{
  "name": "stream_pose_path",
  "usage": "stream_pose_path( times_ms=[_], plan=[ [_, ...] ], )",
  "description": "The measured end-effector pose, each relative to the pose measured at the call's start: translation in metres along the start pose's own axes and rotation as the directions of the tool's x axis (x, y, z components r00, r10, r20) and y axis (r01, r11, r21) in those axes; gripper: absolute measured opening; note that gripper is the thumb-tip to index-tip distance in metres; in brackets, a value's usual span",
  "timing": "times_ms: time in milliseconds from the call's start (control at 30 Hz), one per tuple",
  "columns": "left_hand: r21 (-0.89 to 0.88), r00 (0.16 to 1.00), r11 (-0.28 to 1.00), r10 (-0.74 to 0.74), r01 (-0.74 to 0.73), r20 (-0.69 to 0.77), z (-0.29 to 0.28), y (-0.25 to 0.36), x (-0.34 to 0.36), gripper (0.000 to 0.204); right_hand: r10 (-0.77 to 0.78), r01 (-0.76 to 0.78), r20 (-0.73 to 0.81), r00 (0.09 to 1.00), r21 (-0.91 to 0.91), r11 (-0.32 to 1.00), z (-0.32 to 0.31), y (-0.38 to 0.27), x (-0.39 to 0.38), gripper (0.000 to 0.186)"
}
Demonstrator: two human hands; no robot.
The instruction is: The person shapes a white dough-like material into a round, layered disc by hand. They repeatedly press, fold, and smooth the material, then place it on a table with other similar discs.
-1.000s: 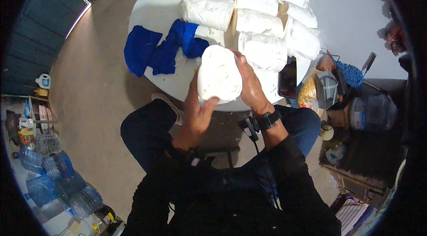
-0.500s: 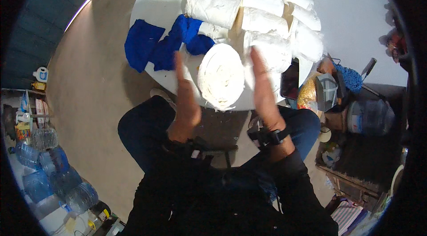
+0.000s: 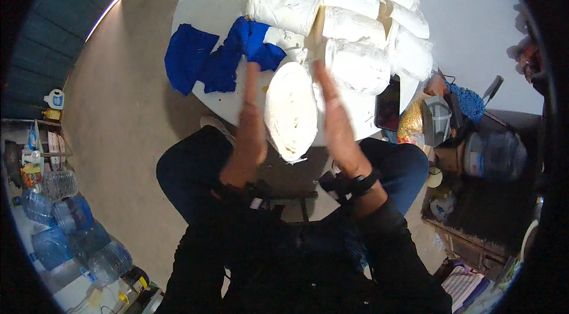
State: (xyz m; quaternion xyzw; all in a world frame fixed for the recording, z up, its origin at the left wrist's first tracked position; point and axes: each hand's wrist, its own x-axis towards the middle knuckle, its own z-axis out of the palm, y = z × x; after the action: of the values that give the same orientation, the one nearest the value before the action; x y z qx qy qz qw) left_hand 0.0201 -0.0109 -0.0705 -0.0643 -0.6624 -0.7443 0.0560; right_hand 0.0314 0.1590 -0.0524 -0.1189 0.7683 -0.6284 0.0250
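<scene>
A white, oval bundle of soft folded layers stands on the near edge of the round white table, its end toward me. My left hand is held flat at its left side, fingers straight and pointing away from me. On the other side, my right hand is flat too, palm facing the bundle, with a small gap between. Both hands are a little blurred, and neither grips anything. Blue cloth pieces lie to the left, beyond my left fingertips.
Several white wrapped rolls are laid in rows across the far side of the table. A dark phone rests at its right edge. Beside it are a bag of yellow grains and a large water bottle. Clear plastic bottles stand lower left.
My hands have come closer together on both sides of the bundle. The bundle looks narrower and longer, and reaches slightly nearer to me.
</scene>
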Motion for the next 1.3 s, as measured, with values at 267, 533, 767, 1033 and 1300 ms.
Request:
stream_pose_path(
  times_ms=[267, 533, 767, 1033, 1300],
  plan=[
    [-0.041, 0.996, 0.999, 0.034, -0.031, 0.085, 0.005, -0.007, 0.006, 0.094, 0.039, -0.041, 0.042, 0.998, 0.044, 0.998, -0.017, -0.002, 0.007, 0.086],
    [-0.098, 0.851, 0.976, -0.117, 0.193, 0.513, -0.008, -0.008, 0.046, 0.071, 0.064, -0.061, 0.002, 0.998, -0.243, 0.968, -0.017, -0.002, -0.050, 0.119],
    [0.063, 0.987, 0.998, -0.021, 0.011, 0.162, -0.007, -0.009, 0.009, 0.081, 0.132, -0.131, -0.143, 0.981, 0.019, 0.991, -0.054, -0.012, -0.019, 0.097],
    [0.032, 0.983, 0.997, 0.064, -0.070, 0.174, 0.021, 0.003, 0.006, 0.092, -0.054, 0.044, -0.144, 0.988, -0.071, 0.997, -0.037, 0.010, -0.009, 0.070],
    [0.158, 0.993, 0.982, 0.097, -0.107, 0.068, 0.010, 0.005, 0.009, 0.087, -0.074, 0.052, -0.178, 0.981, -0.126, 0.991, -0.040, 0.006, 0.000, 0.072]
  ],
)
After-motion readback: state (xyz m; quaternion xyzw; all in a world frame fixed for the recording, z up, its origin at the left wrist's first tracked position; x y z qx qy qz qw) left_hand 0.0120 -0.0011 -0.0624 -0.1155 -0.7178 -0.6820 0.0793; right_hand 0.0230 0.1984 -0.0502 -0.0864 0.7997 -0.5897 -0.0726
